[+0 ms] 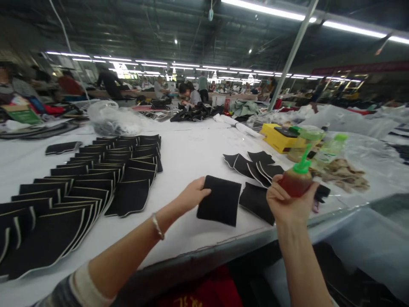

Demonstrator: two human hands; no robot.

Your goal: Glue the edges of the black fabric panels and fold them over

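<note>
Between the thumb and fingers of my left hand (195, 194) is a black fabric piece (220, 200), pinched at its left edge and raised over the white table (191, 157). My right hand (289, 204) is wrapped round a squeeze bottle (295, 181) of reddish-brown liquid with a green nozzle, held upright. Beside that hand, several loose black pieces (255, 202) lie on the table. To the left, overlapping rows of black pieces with pale edges (92, 187) cover much of the surface.
Right of the bottle stand a yellow box (277, 137), a clear bottle with a green cap (330, 149) and a crumpled tan cloth (347, 174). Clear plastic (111, 117) sits at the back left. The table's front edge (204, 251) runs below my hands. People work farther off.
</note>
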